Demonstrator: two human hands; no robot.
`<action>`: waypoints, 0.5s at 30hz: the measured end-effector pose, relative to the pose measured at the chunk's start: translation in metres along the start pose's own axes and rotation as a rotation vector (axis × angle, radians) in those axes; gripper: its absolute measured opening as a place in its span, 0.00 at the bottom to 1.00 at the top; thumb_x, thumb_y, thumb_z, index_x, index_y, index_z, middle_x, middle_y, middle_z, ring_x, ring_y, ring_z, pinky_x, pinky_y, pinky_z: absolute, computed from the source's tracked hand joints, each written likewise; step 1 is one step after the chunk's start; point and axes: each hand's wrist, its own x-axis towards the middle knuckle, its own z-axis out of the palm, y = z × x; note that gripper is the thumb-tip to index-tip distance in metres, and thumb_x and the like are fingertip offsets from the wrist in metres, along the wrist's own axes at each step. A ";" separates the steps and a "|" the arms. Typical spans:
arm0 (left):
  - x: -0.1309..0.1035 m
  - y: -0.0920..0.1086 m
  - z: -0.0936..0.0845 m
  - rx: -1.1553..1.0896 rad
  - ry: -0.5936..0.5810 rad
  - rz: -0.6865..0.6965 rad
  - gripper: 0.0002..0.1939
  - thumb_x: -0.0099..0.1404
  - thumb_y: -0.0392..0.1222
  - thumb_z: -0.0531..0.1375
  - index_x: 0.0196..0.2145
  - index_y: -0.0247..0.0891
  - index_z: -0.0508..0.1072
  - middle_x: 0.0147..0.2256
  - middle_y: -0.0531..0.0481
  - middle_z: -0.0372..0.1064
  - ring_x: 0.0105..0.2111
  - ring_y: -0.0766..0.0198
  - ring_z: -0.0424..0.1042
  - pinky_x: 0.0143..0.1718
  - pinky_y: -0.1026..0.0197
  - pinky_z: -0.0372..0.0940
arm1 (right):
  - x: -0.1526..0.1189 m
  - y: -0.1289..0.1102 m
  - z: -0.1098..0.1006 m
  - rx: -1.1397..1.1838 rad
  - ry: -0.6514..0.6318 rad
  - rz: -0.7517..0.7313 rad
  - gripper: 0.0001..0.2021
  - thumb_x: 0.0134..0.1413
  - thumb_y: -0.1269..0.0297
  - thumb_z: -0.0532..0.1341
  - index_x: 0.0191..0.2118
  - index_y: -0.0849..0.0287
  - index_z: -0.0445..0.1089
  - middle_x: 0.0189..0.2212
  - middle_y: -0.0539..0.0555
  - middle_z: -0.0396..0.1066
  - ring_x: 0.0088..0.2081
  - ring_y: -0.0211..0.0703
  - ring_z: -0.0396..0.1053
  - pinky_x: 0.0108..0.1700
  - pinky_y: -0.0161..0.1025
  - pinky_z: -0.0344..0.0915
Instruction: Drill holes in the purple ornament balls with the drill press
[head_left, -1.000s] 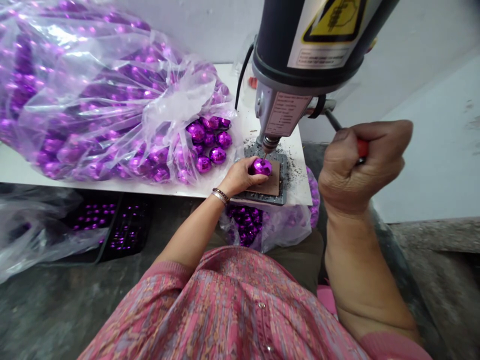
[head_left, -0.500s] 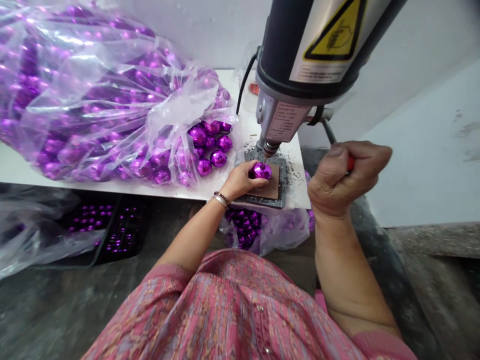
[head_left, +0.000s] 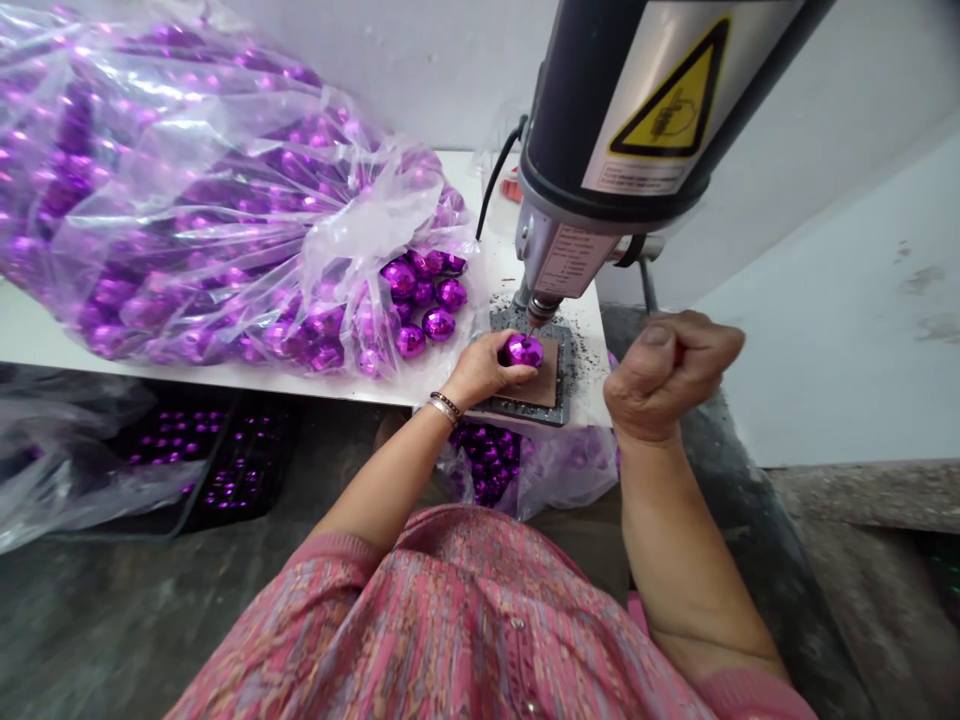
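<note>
Between thumb and fingers of my left hand [head_left: 486, 370] is a shiny purple faceted ball [head_left: 524, 350]. It rests over a brown square board [head_left: 541, 385] on the grey base [head_left: 556, 412] of a drill press [head_left: 574, 235]. The chuck [head_left: 541, 308] and its thin bit stand just above the ball; whether the bit touches it I cannot tell. My right hand [head_left: 671, 372] is closed in a fist round the end of the drill press's feed lever [head_left: 648, 284], whose red knob is mostly hidden by the fingers.
A large clear plastic bag [head_left: 225, 200] full of purple balls covers the left of the white table [head_left: 45, 335]. Loose balls [head_left: 439, 322] lie at its mouth. Dark shavings surround the base. Below the edge hangs another bag of balls [head_left: 487, 465]; black crates [head_left: 240, 460] stand lower left.
My right hand has moved left and slightly down with the lever. The bit, which reached the ball's top, now shows less length above it. My left hand keeps hold of the ball.
</note>
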 end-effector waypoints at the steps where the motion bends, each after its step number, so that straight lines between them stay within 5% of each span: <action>1: 0.000 0.000 0.000 0.001 0.002 -0.007 0.21 0.53 0.44 0.70 0.45 0.37 0.77 0.42 0.48 0.77 0.43 0.56 0.73 0.48 0.57 0.65 | 0.007 -0.002 -0.002 -0.002 -0.007 -0.018 0.14 0.65 0.58 0.47 0.32 0.61 0.58 0.23 0.49 0.58 0.27 0.26 0.59 0.32 0.28 0.54; 4: -0.001 0.000 0.001 0.010 0.005 -0.004 0.24 0.53 0.43 0.70 0.47 0.37 0.76 0.45 0.47 0.77 0.46 0.55 0.73 0.51 0.55 0.65 | 0.045 -0.009 -0.005 -0.010 -0.012 0.034 0.17 0.66 0.57 0.46 0.30 0.63 0.57 0.23 0.49 0.56 0.26 0.25 0.55 0.31 0.29 0.49; 7: -0.004 0.000 0.000 0.030 0.009 0.028 0.24 0.54 0.42 0.70 0.48 0.37 0.76 0.46 0.46 0.77 0.48 0.54 0.73 0.53 0.54 0.66 | 0.097 -0.015 0.004 0.049 -0.138 0.312 0.18 0.65 0.57 0.44 0.26 0.61 0.47 0.21 0.49 0.49 0.25 0.25 0.51 0.34 0.32 0.44; 10: -0.012 -0.003 -0.003 0.024 0.024 0.073 0.28 0.54 0.40 0.71 0.53 0.37 0.74 0.51 0.44 0.75 0.53 0.52 0.72 0.58 0.52 0.64 | 0.140 -0.015 0.020 0.008 -0.254 0.532 0.18 0.65 0.64 0.47 0.23 0.62 0.48 0.24 0.50 0.50 0.29 0.23 0.50 0.39 0.33 0.46; 15: -0.031 -0.005 -0.012 -0.015 0.003 0.171 0.34 0.55 0.42 0.71 0.59 0.39 0.70 0.58 0.41 0.71 0.59 0.51 0.69 0.63 0.46 0.61 | 0.163 -0.011 0.039 0.027 -0.321 0.691 0.19 0.64 0.70 0.47 0.21 0.65 0.43 0.24 0.49 0.42 0.29 0.21 0.41 0.37 0.33 0.40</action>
